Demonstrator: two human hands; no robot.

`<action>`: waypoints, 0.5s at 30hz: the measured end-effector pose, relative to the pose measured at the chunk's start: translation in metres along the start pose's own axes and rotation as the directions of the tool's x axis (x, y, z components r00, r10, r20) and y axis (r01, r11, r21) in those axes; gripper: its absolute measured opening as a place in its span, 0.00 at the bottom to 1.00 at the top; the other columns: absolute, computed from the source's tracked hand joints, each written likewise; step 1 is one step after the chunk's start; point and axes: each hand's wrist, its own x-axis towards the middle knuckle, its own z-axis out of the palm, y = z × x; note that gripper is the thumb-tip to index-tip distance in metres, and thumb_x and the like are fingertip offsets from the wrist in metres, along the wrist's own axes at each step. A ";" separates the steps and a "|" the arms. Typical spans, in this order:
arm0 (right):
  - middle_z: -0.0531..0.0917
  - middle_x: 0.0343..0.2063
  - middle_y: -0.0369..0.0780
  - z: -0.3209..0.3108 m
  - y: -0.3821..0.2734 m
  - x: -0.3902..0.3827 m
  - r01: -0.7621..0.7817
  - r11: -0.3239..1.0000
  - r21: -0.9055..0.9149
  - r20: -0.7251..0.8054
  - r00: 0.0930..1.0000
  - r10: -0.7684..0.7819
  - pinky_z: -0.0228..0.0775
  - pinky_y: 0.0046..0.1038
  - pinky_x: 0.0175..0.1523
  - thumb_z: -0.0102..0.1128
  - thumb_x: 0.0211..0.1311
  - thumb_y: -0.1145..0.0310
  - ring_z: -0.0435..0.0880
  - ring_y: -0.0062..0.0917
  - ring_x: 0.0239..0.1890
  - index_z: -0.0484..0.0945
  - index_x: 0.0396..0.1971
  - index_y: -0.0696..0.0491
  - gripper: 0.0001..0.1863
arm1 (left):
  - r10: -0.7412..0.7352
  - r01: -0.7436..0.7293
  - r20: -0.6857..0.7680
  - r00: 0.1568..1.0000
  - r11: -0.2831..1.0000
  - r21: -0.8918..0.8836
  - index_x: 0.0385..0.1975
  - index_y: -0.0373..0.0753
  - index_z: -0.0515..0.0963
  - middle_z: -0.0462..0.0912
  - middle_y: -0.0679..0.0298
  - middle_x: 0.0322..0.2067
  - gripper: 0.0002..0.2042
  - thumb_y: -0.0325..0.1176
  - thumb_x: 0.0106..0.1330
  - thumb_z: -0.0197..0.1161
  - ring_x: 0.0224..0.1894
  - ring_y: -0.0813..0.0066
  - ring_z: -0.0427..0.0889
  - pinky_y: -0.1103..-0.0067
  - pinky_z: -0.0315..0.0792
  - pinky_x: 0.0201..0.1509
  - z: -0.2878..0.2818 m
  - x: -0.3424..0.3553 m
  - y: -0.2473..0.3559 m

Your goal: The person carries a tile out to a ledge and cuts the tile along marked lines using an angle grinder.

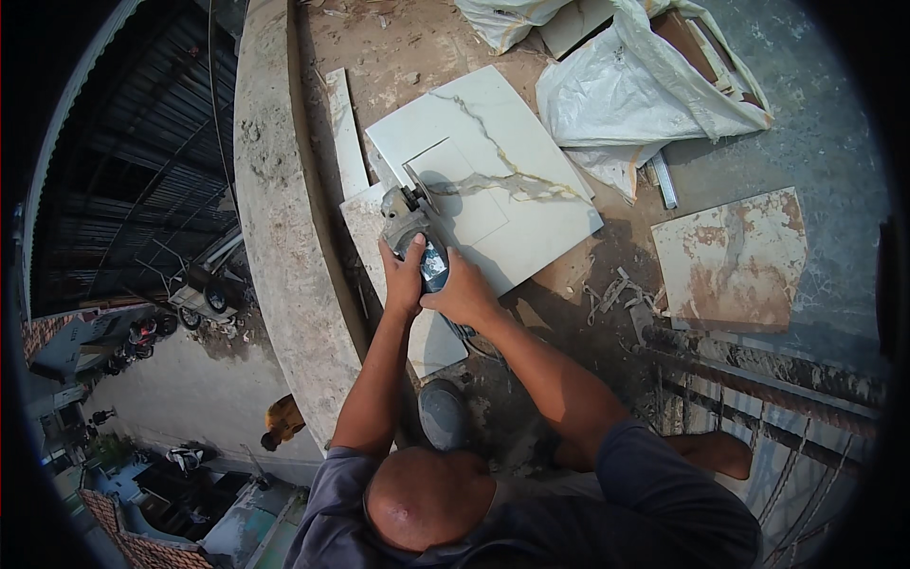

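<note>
Both my hands are closed around an angle grinder, its head and thin disc pointing away from me. My left hand grips the left side of the body, thumb on top. My right hand wraps the right side. The disc stands on edge at a white, grey-and-gold veined tile; whether it touches cannot be made out. Thin lines outline a rectangle on this tile, and a darker line runs along its far edge. Another white tile shows below its left side.
A concrete ledge runs along the left, with a lane and a person far below. A narrow tile strip lies beside it. White sacks stand far right, near a stained tile. Metal railing is at lower right.
</note>
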 end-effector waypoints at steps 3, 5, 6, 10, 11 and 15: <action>0.72 0.51 0.59 -0.002 -0.001 -0.003 -0.009 1.000 0.001 0.009 1.000 0.008 0.66 0.38 0.58 0.72 0.32 0.60 0.72 0.49 0.54 0.55 0.60 0.68 0.53 | 0.010 -0.010 0.007 1.000 1.000 0.018 0.56 0.40 0.58 0.73 0.58 0.42 0.25 0.35 0.63 0.60 0.36 0.74 0.78 0.78 0.77 0.36 0.000 -0.002 -0.001; 0.73 0.50 0.59 -0.001 0.000 -0.005 -0.009 1.000 0.005 0.005 1.000 0.009 0.66 0.38 0.58 0.72 0.32 0.61 0.73 0.49 0.54 0.55 0.60 0.69 0.53 | 0.016 -0.016 0.016 1.000 1.000 0.003 0.57 0.39 0.56 0.73 0.57 0.42 0.26 0.35 0.63 0.61 0.37 0.73 0.78 0.78 0.76 0.37 -0.001 -0.002 -0.002; 0.73 0.50 0.59 0.001 0.002 -0.005 -0.001 1.000 0.003 -0.010 1.000 0.001 0.66 0.38 0.58 0.72 0.32 0.61 0.73 0.49 0.53 0.56 0.59 0.69 0.52 | 0.022 -0.021 0.024 0.999 1.000 -0.011 0.58 0.38 0.54 0.73 0.56 0.43 0.28 0.34 0.63 0.61 0.38 0.71 0.77 0.78 0.76 0.37 -0.002 -0.002 -0.003; 0.72 0.50 0.60 -0.003 -0.001 -0.006 -0.012 1.000 0.024 0.013 1.000 0.012 0.66 0.38 0.58 0.72 0.32 0.61 0.73 0.49 0.53 0.56 0.59 0.69 0.52 | 0.013 -0.013 0.020 1.000 1.000 -0.001 0.58 0.38 0.54 0.73 0.56 0.43 0.28 0.33 0.62 0.62 0.38 0.71 0.77 0.78 0.76 0.37 -0.001 -0.001 -0.003; 0.72 0.50 0.60 -0.005 -0.003 -0.006 -0.011 1.000 0.025 0.014 1.000 0.011 0.66 0.38 0.58 0.72 0.32 0.61 0.73 0.49 0.53 0.56 0.59 0.69 0.52 | 0.013 -0.013 0.020 1.000 1.000 -0.005 0.58 0.39 0.54 0.73 0.56 0.43 0.28 0.33 0.62 0.62 0.38 0.71 0.77 0.78 0.76 0.37 -0.002 -0.001 -0.003; 0.72 0.51 0.60 -0.003 0.002 -0.004 -0.024 1.000 0.020 0.030 0.999 0.023 0.65 0.38 0.59 0.72 0.33 0.60 0.72 0.49 0.54 0.56 0.59 0.69 0.52 | 0.004 -0.004 0.012 1.000 1.000 -0.025 0.58 0.39 0.55 0.73 0.56 0.42 0.28 0.33 0.62 0.62 0.37 0.71 0.77 0.78 0.76 0.36 0.003 -0.003 -0.001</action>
